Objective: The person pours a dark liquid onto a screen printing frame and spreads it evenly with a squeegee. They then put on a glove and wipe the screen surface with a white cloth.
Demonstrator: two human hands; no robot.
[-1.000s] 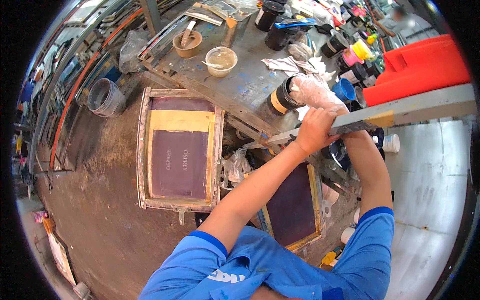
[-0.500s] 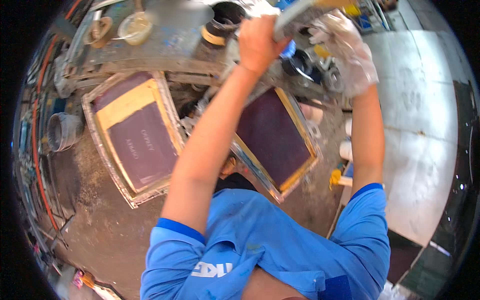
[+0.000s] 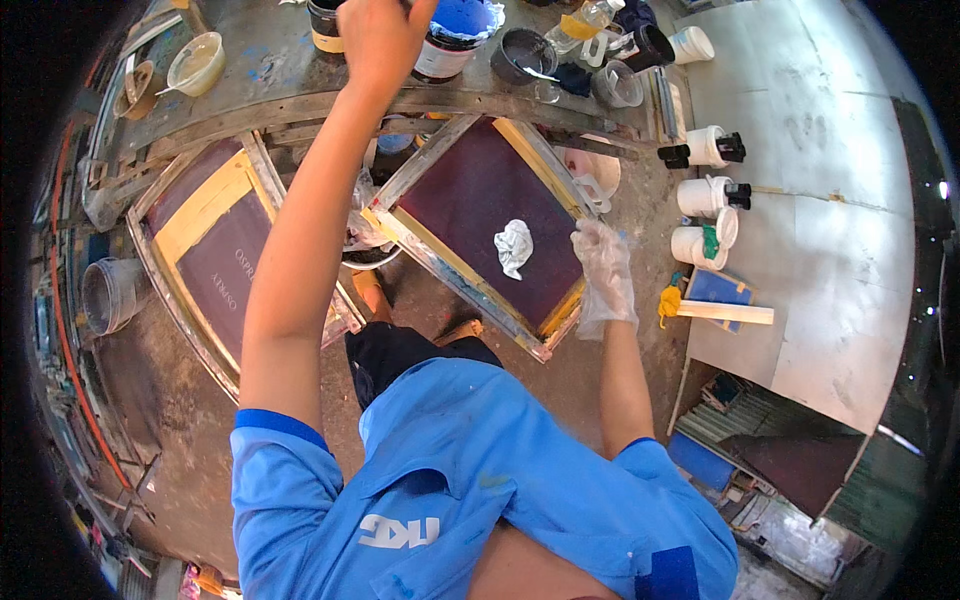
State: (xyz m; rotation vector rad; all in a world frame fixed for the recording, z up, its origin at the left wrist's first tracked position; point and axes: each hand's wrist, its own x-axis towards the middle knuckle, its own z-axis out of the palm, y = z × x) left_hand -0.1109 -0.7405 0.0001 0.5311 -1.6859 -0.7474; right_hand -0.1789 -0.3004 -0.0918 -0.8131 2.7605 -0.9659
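Note:
My bare left hand reaches up over the workbench at the top edge; its fingertips are cut off, so I cannot make out what they hold. My right hand, in a loose clear plastic glove, is at the right corner of a wooden screen-printing frame, its fingers curled against the wood. Dark maroon mesh fills this frame, with yellowish strips along its edges. A crumpled white rag lies on the mesh. Left of my left forearm leans a second screen-printing frame with pale lettering on it.
On the workbench are a blue ink tub, a black bowl, a clear bottle and a cream-coloured bowl. White tubs stand at right beside a pale metal sheet. A grey bucket is at far left.
My right hand has come down from the bench to the right-hand frame. The white rag now shows on its mesh. The grey-edged bar near my hands is out of sight.

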